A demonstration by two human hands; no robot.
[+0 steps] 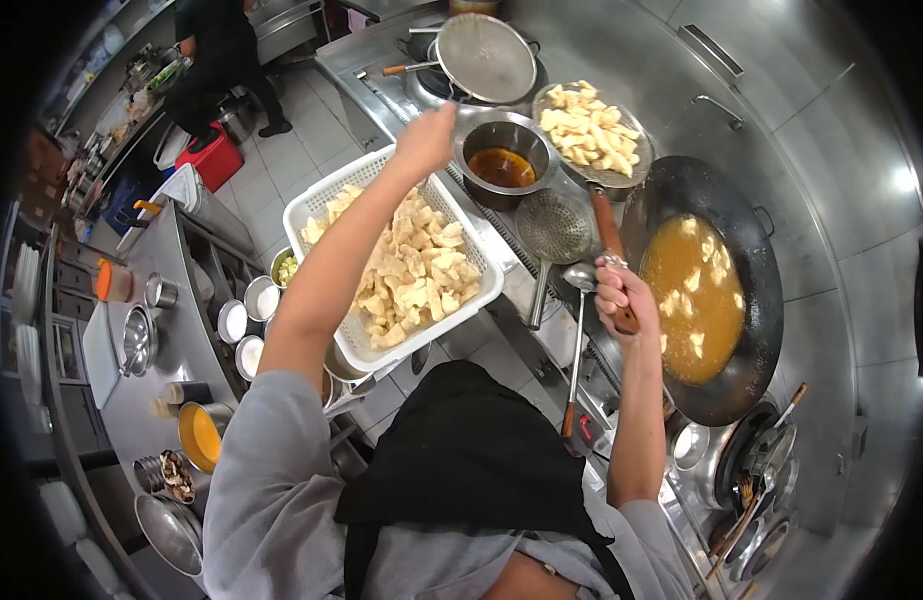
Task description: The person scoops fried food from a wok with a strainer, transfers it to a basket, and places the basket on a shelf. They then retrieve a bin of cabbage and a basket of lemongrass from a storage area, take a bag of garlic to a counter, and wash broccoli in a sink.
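Note:
My right hand [625,298] is wrapped round the wooden handle [608,225] of a skimmer. Its round, flat bowl [630,176] bears a heap of pale yellow fried pieces [592,130], left of a black wok [757,330]. In the wok, more pale pieces float in brown-yellow oil [692,300]. My left hand [429,138] reaches forward with its fingers closed, at the left of a metal pot [545,145] of dark brown liquid. What those fingers grip is too small to make out. Beneath my left forearm, a white perforated basket [492,290] holds many pale fried pieces [412,270].
A fine-mesh sieve [487,58] lies over the back burner. A perforated ladle [555,225] and a long ladle [580,280] rest beside the wok. On the left counter [132,400] stand bowls and a pot of orange liquid [200,436]. Another person [222,60] stands at the far left.

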